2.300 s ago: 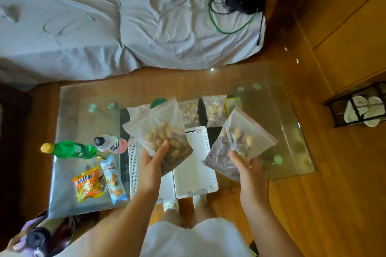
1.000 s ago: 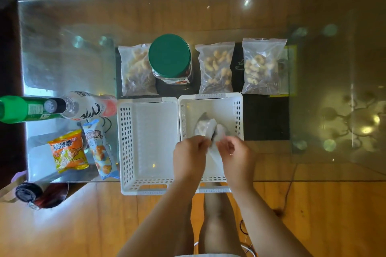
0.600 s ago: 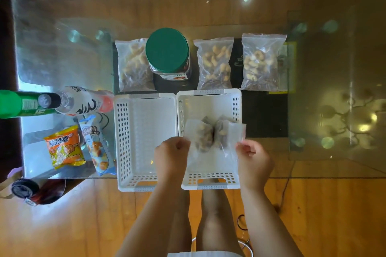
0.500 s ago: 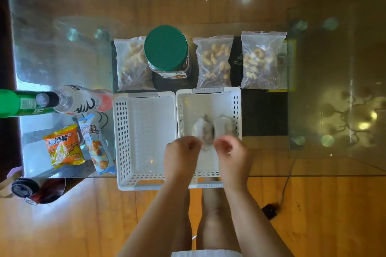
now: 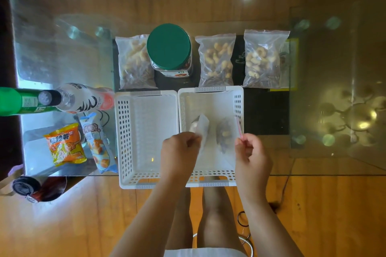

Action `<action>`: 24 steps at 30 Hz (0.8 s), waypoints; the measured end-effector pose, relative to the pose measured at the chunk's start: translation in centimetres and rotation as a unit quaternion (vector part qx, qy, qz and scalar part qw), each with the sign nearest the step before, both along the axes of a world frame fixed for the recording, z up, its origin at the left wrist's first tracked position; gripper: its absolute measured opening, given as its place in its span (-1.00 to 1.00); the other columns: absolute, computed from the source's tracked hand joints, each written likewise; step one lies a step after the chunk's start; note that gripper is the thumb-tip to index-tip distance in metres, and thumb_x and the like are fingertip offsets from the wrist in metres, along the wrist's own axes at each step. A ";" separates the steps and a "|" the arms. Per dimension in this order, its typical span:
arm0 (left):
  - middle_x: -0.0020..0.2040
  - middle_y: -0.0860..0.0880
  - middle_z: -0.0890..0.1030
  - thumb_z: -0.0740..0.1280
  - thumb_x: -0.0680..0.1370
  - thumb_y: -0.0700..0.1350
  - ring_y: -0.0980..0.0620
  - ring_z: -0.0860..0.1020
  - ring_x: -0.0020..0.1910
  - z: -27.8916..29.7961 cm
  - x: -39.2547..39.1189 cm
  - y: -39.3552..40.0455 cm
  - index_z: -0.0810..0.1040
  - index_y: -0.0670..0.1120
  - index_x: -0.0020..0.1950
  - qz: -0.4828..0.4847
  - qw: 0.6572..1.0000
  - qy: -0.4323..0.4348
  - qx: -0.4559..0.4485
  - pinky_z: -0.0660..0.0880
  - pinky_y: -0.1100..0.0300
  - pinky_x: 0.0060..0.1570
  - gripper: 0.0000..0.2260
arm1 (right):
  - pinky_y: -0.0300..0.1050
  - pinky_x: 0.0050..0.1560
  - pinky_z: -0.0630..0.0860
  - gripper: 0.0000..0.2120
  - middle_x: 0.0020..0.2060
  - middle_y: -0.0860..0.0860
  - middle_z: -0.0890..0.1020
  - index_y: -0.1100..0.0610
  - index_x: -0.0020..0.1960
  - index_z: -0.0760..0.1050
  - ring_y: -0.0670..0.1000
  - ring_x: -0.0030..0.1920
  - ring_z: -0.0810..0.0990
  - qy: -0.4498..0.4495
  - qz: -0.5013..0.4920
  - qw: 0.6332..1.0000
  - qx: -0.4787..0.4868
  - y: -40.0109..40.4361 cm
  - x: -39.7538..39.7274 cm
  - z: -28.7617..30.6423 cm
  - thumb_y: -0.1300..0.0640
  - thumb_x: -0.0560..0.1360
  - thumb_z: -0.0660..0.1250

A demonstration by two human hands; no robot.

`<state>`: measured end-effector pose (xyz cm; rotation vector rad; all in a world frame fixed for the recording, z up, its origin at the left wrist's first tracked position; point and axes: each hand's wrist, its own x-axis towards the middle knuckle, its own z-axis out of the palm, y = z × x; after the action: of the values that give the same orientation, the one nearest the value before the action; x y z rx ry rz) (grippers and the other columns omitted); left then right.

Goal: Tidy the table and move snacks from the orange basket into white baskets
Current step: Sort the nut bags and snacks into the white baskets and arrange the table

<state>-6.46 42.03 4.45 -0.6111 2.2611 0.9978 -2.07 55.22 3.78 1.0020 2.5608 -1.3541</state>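
Note:
Two white perforated baskets stand side by side at the near edge of the glass table: the left basket [image 5: 146,183] holds nothing, and both my hands are over the right basket [image 5: 211,92]. My left hand [image 5: 179,152] pinches the top of one clear zip bag of nuts [image 5: 201,126]. My right hand [image 5: 250,154] pinches a second clear nut bag [image 5: 224,133] by its red-striped edge. Both bags hang down inside the right basket. No orange basket is in view.
Behind the baskets lie three more nut bags [image 5: 133,62] [image 5: 216,60] [image 5: 262,58] and a green-lidded jar [image 5: 169,48]. At the left lie a green bottle [image 5: 16,101], a white bottle [image 5: 81,98], an orange snack pack [image 5: 64,145] and a blue snack pack [image 5: 98,144].
I have brought the two nut bags from the air down into the right white basket. In the last half second my hands have drawn apart, spreading the two bags.

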 end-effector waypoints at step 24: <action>0.26 -0.11 0.55 0.36 0.50 -0.05 -0.16 0.50 0.25 -0.2 -14.0 0.8 0.50 0.01 0.29 -0.447 0.887 -0.026 -0.112 0.43 -0.08 0.25 -0.65 | -0.18 -0.29 0.28 -0.85 -0.19 0.02 0.67 0.12 -0.07 0.59 0.09 -0.16 0.61 -0.048 0.398 0.908 0.119 -1.3 -6.2 -0.4 0.20 0.52 0.24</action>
<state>-20.43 42.82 4.24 0.3322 2.2268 0.2499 -8.26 53.93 3.42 -0.0270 2.6083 -0.7524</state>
